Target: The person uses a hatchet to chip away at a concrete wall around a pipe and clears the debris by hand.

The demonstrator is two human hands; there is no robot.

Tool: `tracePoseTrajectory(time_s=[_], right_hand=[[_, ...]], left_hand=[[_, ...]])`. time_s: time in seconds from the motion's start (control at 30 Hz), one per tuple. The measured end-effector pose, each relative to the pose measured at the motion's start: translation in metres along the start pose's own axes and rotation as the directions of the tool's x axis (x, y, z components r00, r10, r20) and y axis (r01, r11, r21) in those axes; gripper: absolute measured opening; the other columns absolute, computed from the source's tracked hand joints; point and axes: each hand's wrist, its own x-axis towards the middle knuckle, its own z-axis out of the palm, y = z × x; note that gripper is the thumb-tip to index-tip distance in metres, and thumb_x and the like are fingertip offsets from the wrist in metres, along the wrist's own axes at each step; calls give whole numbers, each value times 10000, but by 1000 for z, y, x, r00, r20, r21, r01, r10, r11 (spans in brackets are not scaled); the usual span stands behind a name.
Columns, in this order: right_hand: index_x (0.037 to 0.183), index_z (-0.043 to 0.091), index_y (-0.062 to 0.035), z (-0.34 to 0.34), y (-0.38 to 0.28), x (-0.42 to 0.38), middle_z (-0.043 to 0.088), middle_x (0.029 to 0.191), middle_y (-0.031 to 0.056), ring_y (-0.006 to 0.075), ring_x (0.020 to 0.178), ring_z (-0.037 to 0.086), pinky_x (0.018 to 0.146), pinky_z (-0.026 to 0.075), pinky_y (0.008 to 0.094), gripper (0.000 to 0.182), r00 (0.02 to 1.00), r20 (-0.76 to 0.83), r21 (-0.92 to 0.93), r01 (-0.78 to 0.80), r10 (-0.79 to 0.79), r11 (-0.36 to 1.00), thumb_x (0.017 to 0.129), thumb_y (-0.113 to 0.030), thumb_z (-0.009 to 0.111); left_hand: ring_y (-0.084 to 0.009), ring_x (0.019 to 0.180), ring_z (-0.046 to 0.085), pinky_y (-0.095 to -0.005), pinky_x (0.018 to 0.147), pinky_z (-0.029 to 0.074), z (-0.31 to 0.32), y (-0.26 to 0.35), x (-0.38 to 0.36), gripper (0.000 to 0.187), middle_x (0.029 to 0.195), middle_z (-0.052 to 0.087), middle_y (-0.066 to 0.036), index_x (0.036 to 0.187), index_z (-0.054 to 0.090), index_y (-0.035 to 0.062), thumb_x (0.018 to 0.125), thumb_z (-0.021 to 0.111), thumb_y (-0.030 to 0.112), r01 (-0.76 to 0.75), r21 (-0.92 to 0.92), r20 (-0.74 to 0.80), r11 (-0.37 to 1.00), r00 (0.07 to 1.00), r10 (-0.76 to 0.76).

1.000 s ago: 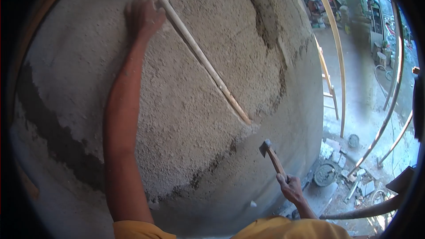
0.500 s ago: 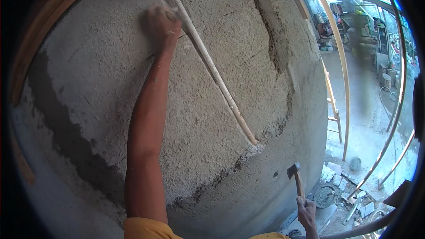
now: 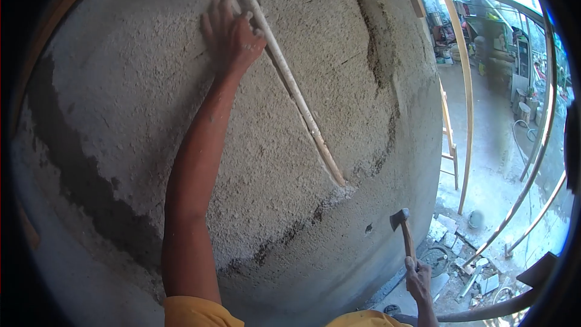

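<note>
A rough grey plastered wall (image 3: 272, 163) fills most of the view. Set in a groove across it is a long pale pipe (image 3: 285, 72), running from the top edge down to the right. Against the wall, just left of the pipe's upper part, lies my left hand (image 3: 235, 36); its fingers are apart, and the thumb side is close to the pipe. My right hand (image 3: 418, 277), low on the right, is wrapped round the wooden handle of a hatchet (image 3: 407, 233). The hatchet's head points up, apart from the wall's surface.
Curved wooden poles (image 3: 465, 85) stand right of the wall, with a wooden ladder (image 3: 449, 136) behind them. Broken tiles (image 3: 489, 283), a round basin of grey material (image 3: 434, 257) and a bucket (image 3: 475, 219) are on the floor below. Shelving with clutter is farther back.
My left hand, earlier closed at the pipe, has spread its fingers on the wall. The view has shifted slightly. My right hand still holds the hatchet.
</note>
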Motion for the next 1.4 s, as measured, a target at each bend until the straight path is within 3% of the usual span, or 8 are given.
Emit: tracePoseTrajectory(time_s=[0.33, 0.47, 0.57, 0.7, 0.83, 0.93, 1.27, 1.4], right_hand=[[755, 563, -56, 12, 12, -7, 456, 569, -48, 60, 435, 419, 404, 334, 281, 479, 996, 91, 21, 7, -9, 1000, 1033, -444, 606], [752, 573, -52, 0, 11, -23, 455, 565, -50, 56, 439, 416, 401, 323, 285, 465, 998, 67, 5, -24, 24, 1000, 1034, -420, 605], [734, 576, -55, -14, 37, -28, 449, 554, -52, 59, 438, 407, 401, 305, 294, 459, 997, 27, -6, -67, 67, 998, 1030, -403, 614], [728, 577, -52, -34, 32, -44, 445, 544, -53, 58, 430, 404, 394, 299, 295, 468, 991, -32, -8, -134, 134, 991, 1028, -409, 621], [714, 570, -52, -45, 35, -46, 438, 512, -47, 65, 395, 399, 374, 289, 297, 504, 986, -100, -6, -133, 132, 991, 1033, -442, 608], [708, 568, -54, -49, 34, -48, 432, 503, -46, 65, 392, 398, 374, 286, 295, 511, 979, -126, 19, -162, 163, 987, 1034, -447, 599], [720, 549, -84, -24, -23, -16, 439, 549, -59, 58, 426, 410, 393, 295, 279, 497, 997, -71, 10, -43, 43, 999, 1028, -472, 594], [761, 550, -89, -10, -4, -5, 454, 561, -56, 58, 429, 426, 395, 322, 273, 490, 1000, 16, 17, -25, 24, 1000, 1027, -497, 598]], left_hand=[[-222, 1457, 317, -505, 1171, 221, 11, -7, 9, 375, 1529, 458, 55, 1121, 795, 210, 793, 832, 389, 43, -56, -91, 997, 995, -48], [-267, 1402, 404, -532, 1147, 266, 21, -5, 2, 344, 1456, 493, -54, 1155, 763, 154, 843, 757, 299, -12, -23, -308, 1000, 951, 4], [-294, 1310, 486, -563, 1114, 299, 27, -10, 15, 329, 1362, 513, -116, 1174, 725, 110, 863, 677, 203, 116, -300, -470, 947, 845, -253], [-314, 1180, 566, -511, 1000, 438, 8, -5, 21, 368, 1244, 565, -151, 1196, 674, 44, 844, 647, 150, 185, -211, -499, 960, 824, -268], [-350, 1006, 694, -464, 896, 530, 17, 25, -4, 374, 1047, 708, -197, 1198, 667, 9, 870, 661, 190, 35, -549, -328, 835, 910, -255], [-358, 985, 727, -461, 850, 564, -9, 49, -32, 380, 1082, 731, -217, 1178, 666, -31, 883, 669, 209, 342, -564, 176, 752, 939, -295], [-290, 643, 724, -447, 578, 558, 10, 20, 23, 401, 747, 728, -154, 1146, 692, -26, 889, 712, 281, 139, -380, -49, 914, 984, -170], [-213, 947, 686, -369, 802, 535, -5, 26, 75, 353, 1062, 726, -92, 1196, 676, 74, 927, 750, 290, 530, -230, 412, 816, 813, -412]])
